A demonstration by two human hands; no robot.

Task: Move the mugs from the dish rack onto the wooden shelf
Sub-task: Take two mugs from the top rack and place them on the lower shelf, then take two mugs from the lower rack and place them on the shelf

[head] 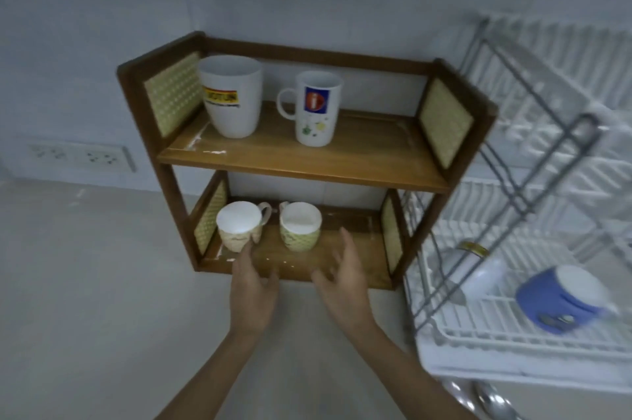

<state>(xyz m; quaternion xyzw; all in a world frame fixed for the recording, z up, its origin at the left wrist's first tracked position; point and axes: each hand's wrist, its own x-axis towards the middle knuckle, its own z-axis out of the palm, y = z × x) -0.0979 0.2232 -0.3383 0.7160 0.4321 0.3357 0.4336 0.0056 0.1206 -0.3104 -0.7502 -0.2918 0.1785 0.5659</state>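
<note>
A two-tier wooden shelf [307, 166] stands against the wall. Its top board carries a large white cup [231, 98] with a yellow label and a tall white mug [316, 108] with a blue-red logo. On the bottom board sit two small patterned cups [239, 226] [300, 226]. My left hand [251, 286] is open, fingertips near the left small cup. My right hand [342, 277] is open just in front of the bottom board, holding nothing. A blue mug [564, 296] lies on its side in the white dish rack [513, 334] at the right.
The rack's grey metal frame [533, 159] rises right beside the shelf. Another white item [482, 269] lies in the rack left of the blue mug. Spoons [485, 399] lie below the rack. Wall sockets [82, 156] sit at the left above the pale counter [85, 282].
</note>
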